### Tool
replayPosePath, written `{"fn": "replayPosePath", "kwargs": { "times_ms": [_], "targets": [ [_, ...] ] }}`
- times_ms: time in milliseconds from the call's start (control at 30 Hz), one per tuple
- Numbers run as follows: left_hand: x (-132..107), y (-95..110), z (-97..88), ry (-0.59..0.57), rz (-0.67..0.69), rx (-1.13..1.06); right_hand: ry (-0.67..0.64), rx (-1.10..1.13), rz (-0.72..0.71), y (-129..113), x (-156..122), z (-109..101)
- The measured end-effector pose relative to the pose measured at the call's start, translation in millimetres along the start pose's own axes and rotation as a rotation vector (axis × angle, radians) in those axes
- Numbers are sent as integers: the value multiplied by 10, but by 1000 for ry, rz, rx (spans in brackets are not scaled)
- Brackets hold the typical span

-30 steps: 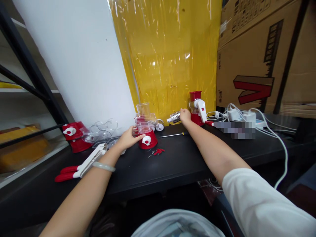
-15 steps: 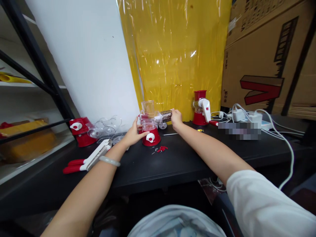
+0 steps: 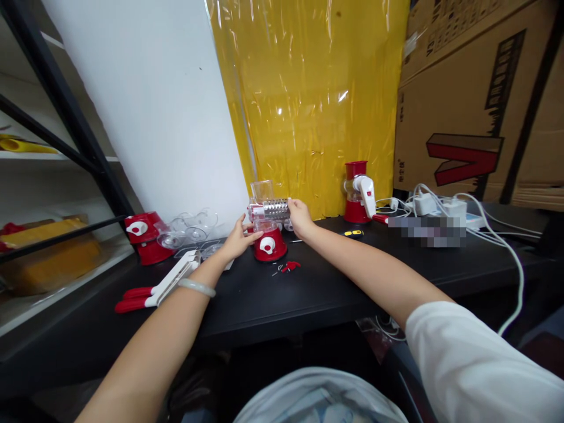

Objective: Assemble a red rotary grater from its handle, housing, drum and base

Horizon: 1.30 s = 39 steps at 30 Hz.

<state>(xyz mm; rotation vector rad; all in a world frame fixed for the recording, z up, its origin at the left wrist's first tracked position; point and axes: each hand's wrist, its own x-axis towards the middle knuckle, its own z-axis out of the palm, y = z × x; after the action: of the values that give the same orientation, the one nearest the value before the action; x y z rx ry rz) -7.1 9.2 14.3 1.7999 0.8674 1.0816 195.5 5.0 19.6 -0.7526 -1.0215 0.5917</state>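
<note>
My right hand (image 3: 302,220) grips the end of a perforated metal grater drum (image 3: 276,209). The drum lies level in front of the clear plastic housing of a rotary grater, and I cannot tell how far inside it is. The rotary grater (image 3: 269,249) stands upright on its red base, with a white knob facing me. My left hand (image 3: 239,239) steadies its left side, thumb along the front and fingers behind, partly hidden. Small red and metal pieces (image 3: 288,267) lie just before the base. A screwdriver with a yellow-and-black handle (image 3: 353,234) lies partly behind my right wrist.
Another assembled grater (image 3: 356,197) with a white crank stands at the right back. To the left are a red base (image 3: 152,238), clear plastic parts (image 3: 187,228) and white handles with red grips (image 3: 163,285). White cables and chargers (image 3: 453,208) spread at the right. A lined bin (image 3: 319,382) sits below the table edge.
My right hand has moved left with the grater drum, bringing it to the clear housing. More of the screwdriver handle shows. My left hand stays at the rotary grater.
</note>
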Motion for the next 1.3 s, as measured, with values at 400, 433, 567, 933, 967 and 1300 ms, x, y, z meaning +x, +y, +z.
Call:
{"fn": "replayPosePath", "kwargs": {
  "times_ms": [400,433,567,933,967,1300],
  "targets": [
    [55,-32,-66,5,-45,-26,-38,105,83,-30,-17,38],
    [57,-35,-71,5,-46,-28,-46,117,91,-34,-17,37],
    [55,-39,-88,-1,-46,-28,-81,150,121,-67,-8,28],
    [83,-70,-134,-4,-56,-36,-115,164,156,-172,-62,57],
    [80,-65,-131,-2,-59,-35,-110,177,170,-184,-70,59],
    [40,-23,-126,-13,-55,-13,-141,304,253,-311,-140,43]
  ]
}}
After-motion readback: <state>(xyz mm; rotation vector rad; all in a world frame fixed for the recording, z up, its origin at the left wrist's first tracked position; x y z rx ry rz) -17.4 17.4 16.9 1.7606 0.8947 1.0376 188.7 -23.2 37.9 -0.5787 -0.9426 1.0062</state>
